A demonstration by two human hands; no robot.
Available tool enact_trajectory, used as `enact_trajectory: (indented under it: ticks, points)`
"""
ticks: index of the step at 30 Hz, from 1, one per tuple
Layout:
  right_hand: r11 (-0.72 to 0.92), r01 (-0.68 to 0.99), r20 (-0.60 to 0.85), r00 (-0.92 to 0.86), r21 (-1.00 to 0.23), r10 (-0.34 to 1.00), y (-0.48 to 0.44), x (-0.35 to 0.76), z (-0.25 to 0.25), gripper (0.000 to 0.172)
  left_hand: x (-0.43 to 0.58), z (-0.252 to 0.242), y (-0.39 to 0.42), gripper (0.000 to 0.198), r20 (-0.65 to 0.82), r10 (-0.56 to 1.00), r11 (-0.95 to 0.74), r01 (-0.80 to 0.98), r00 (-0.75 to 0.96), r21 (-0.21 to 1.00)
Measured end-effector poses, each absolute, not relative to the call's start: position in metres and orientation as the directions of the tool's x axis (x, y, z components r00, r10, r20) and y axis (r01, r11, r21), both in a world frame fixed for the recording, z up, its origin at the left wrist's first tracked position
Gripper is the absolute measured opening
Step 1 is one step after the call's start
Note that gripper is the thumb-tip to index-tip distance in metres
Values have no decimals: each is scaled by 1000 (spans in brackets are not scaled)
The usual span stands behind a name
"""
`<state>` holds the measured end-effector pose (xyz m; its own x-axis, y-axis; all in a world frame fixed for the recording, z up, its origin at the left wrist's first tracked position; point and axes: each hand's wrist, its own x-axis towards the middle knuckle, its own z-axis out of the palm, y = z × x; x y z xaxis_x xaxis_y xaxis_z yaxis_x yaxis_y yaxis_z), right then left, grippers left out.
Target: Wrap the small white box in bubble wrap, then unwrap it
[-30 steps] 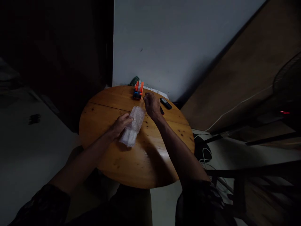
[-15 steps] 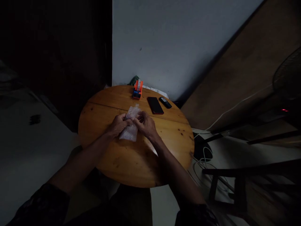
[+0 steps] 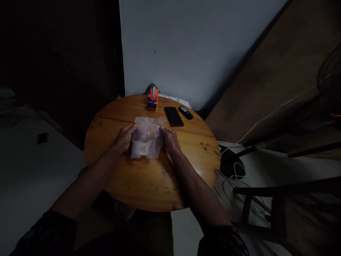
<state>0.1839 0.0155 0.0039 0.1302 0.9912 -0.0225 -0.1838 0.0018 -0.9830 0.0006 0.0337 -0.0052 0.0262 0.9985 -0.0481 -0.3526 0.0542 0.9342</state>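
A sheet of clear bubble wrap [image 3: 149, 135] lies spread on the round wooden table [image 3: 160, 177], with a small white item with a red mark [image 3: 140, 148] under or inside its near left part. My left hand [image 3: 123, 138] grips the wrap's left edge. My right hand [image 3: 168, 139] grips its right edge. Both hands have their fingers curled on the wrap.
At the table's far edge stand an orange and blue tape dispenser [image 3: 152, 99], a dark phone [image 3: 174, 116] and a small black remote [image 3: 185, 112]. A grey wall rises behind. Cables [image 3: 234, 177] and dark furniture [image 3: 279, 202] are on the floor at the right.
My right hand came back from near the tape dispenser to the bubble wrap. Both hands then pulled the rolled bundle open into a flat sheet.
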Motion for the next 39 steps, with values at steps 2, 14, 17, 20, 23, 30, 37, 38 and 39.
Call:
enact_trajectory:
  ticks: [2,14,17,20,23,30,37,38,39]
  points:
    - [-18,-223,-48,130,-975,990,15,182,4,34,-3,-5,35,41,-3,998,-15,-258,-67,966]
    - [-29,-329,-26,-15,-944,1000,16,181,-2,39,-12,9,17,40,154,983,-183,503,100,844]
    - [-57,-380,-10,-124,-923,992,14,177,2,42,-10,4,19,43,156,984,-180,522,91,834]
    - [-66,-333,-18,-146,-941,989,12,175,3,42,-8,1,20,34,169,979,-204,444,117,872]
    - [-55,-286,-20,-126,-957,992,12,176,1,41,-8,5,19,23,158,970,-211,312,186,926]
    - [-30,-225,-38,30,-974,999,18,187,1,40,-14,9,26,19,-29,999,33,-133,38,991]
    - [37,-141,3,237,-989,971,30,203,-8,41,-22,2,42,22,-161,981,108,-382,-109,918]
    - [40,-136,4,256,-990,967,31,205,-10,41,-22,0,43,22,-168,978,112,-371,-124,922]
    - [38,-129,2,265,-991,964,32,206,-11,41,-23,-2,45,21,-174,975,114,-360,-137,926]
